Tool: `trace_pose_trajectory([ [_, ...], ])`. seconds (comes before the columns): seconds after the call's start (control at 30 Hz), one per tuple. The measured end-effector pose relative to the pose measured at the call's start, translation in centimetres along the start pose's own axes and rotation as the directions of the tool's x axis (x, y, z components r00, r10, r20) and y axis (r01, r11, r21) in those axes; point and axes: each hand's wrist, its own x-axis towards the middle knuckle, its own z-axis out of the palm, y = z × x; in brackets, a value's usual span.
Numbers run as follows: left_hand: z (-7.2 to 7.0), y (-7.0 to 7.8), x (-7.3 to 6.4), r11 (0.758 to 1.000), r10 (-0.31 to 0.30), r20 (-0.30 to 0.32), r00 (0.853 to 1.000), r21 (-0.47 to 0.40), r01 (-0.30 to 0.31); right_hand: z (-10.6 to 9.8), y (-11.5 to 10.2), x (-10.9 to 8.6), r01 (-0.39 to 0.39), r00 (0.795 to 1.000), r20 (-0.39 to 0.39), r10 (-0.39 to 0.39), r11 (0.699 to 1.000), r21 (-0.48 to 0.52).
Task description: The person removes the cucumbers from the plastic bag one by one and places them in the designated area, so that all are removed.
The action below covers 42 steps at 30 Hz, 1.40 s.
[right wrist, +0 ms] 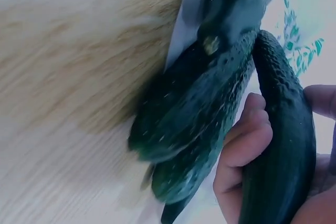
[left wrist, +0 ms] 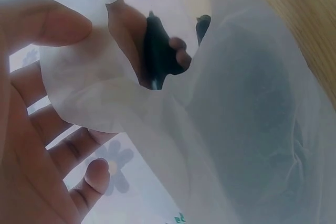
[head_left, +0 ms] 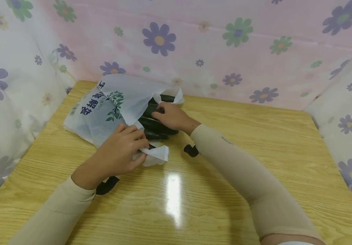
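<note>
A white plastic bag (head_left: 87, 119) with dark print and a green leafy branch lies on its side, its mouth facing right. Several dark green cucumbers (head_left: 151, 124) stick out of that mouth. My left hand (head_left: 120, 149) pinches the bag's near edge between thumb and fingers; in the left wrist view the thumb (left wrist: 65, 26) lies over the white film. At the mouth, my right hand (head_left: 176, 117) grips one cucumber (right wrist: 283, 140), fingers on one side and thumb on the other. More bumpy cucumbers (right wrist: 194, 103) lie beside it. The rest of the bag's contents show only dimly through the film.
The bag rests on a wood-grain table (head_left: 224, 204), towards the back left. Floral curtains (head_left: 194, 51) hang behind the table and along both sides. A black strap end (head_left: 191, 150) shows beside the right wrist, and another strap (head_left: 106, 186) under the left.
</note>
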Motion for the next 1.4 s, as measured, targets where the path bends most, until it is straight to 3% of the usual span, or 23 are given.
trace_pose_trajectory([
  [0.37,0.0,-0.1,0.0,1.0,0.005,0.011,1.0,0.023,-0.005,-0.9,3.2,-2.5,-0.012,0.999,-0.052,0.013,1.0,0.01],
  [0.73,0.1,0.4,0.0,1.0,0.008,0.055,0.998,0.006,-0.008,-2.2,5.4,-6.9,0.005,0.992,-0.124,-0.007,1.0,-0.016],
  [1.07,0.2,0.6,0.0,0.997,0.071,0.001,0.997,-0.009,-0.071,-3.1,7.9,-10.5,-0.03,0.989,-0.142,0.033,0.999,0.025],
  [1.4,-0.2,0.8,0.2,0.994,0.103,-0.021,0.994,-0.023,-0.103,-3.8,9.8,-12.6,-0.009,0.982,-0.189,0.015,0.999,0.033],
])
